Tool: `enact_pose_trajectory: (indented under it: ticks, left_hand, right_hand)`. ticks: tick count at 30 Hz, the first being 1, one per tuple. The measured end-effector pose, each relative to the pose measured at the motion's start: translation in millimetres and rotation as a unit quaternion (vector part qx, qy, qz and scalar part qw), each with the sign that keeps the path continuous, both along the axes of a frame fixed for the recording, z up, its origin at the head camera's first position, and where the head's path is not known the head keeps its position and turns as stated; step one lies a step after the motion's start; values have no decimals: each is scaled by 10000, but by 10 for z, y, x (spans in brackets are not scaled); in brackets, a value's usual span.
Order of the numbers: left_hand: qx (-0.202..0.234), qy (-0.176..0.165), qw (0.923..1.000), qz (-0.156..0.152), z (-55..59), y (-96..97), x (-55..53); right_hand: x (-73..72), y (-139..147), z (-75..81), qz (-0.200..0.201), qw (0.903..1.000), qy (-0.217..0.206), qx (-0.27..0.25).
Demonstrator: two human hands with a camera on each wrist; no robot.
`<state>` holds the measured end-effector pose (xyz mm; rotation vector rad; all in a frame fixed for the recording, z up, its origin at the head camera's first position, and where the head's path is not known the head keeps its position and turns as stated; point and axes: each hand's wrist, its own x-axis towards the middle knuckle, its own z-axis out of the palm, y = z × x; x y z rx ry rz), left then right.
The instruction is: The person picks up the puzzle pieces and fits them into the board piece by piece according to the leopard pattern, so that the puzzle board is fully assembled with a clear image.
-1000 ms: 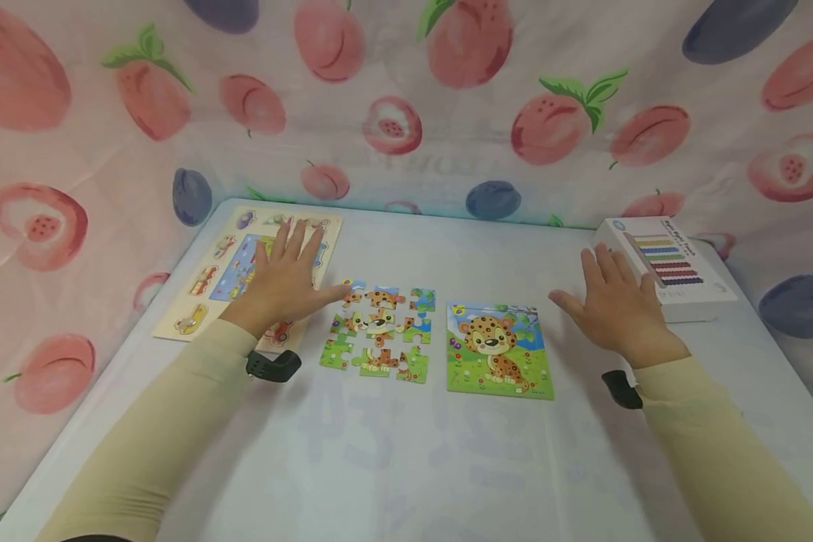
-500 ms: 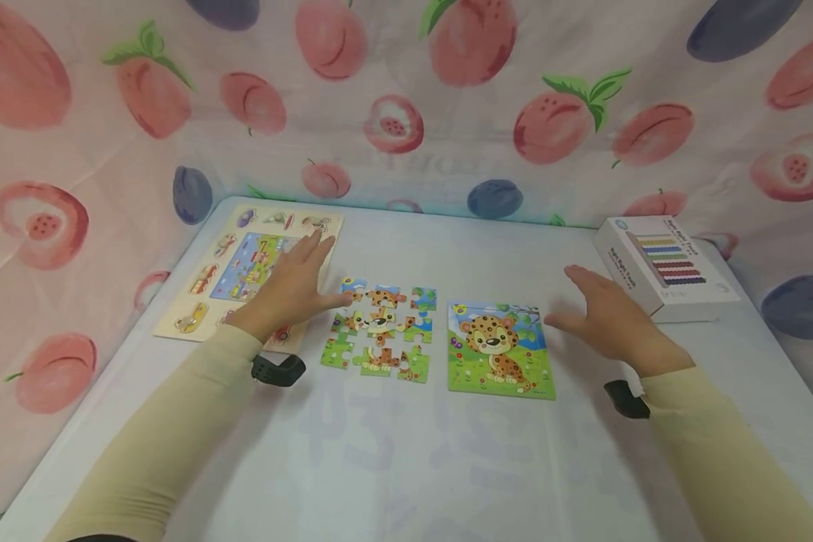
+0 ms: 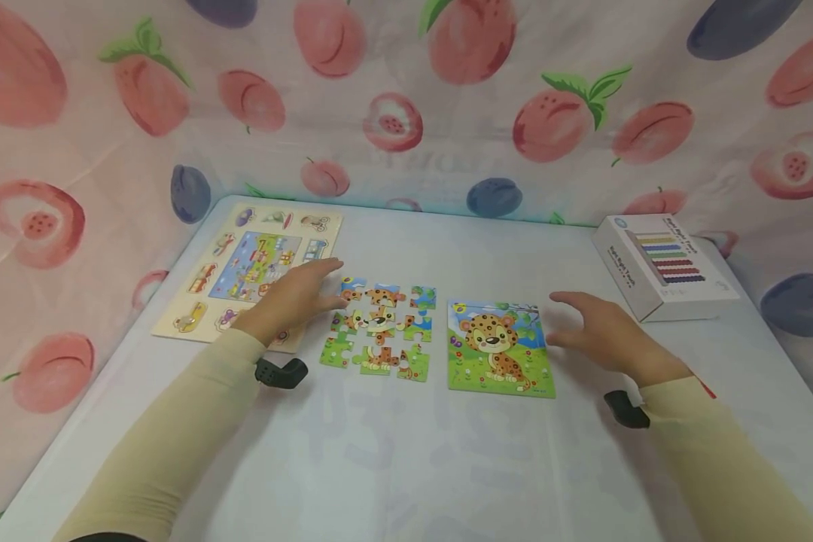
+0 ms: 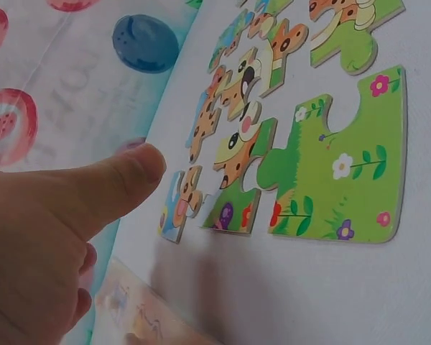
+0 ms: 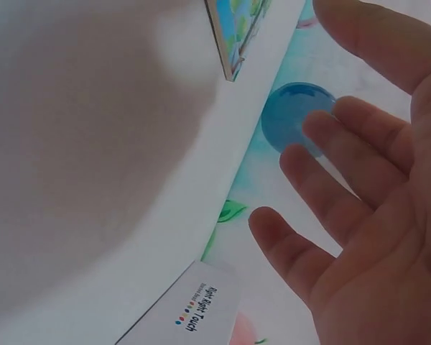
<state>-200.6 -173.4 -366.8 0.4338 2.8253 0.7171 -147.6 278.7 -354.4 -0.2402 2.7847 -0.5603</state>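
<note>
Jigsaw pieces (image 3: 379, 322) with a cartoon leopard lie in a loose square, narrow gaps between them. At their left side hovers my left hand (image 3: 293, 299), holding nothing; in the left wrist view its thumb (image 4: 122, 180) sticks out straight, apart from the nearest pieces (image 4: 337, 172). A square board (image 3: 497, 350) with the whole leopard picture lies just right of the pieces. To the right of that board is my right hand (image 3: 606, 337), its fingers loosely spread around nothing. The right wrist view shows its palm (image 5: 388, 201) and a corner of the board (image 5: 237, 36).
A wooden peg puzzle board (image 3: 176, 320) with vehicle shapes lies at the back left, partly behind my left hand. A white box (image 3: 691, 305) with coloured bead rows printed on it stands at the back right. Fruit-patterned cloth (image 3: 433, 143) rises behind the table.
Both hands have turned from palms-down with spread fingers to a more sideways pose, fingers lower and closer to the puzzles. The pieces, boards and box have stayed in place.
</note>
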Motion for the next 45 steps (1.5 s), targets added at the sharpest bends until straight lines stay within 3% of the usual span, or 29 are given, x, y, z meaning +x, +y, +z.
enact_pose_trajectory:
  ticks: [22,31,35,45]
  left_hand:
    - [28,-225,9997,-28,-144,79,-127]
    - [8,-248,9996,-103,-162,67,-203]
    - [-73,-241,9993,-270,-182,74,-232]
    - [-274,-353,9985,-313,-198,58,-274]
  right_hand:
    - [79,-47,-249,77,9989,-377,-275]
    - [46,-83,-262,277,9995,-112,-104]
    - [29,-91,-268,326,9994,-70,-19]
    - [26,-83,-272,206,9994,-272,3]
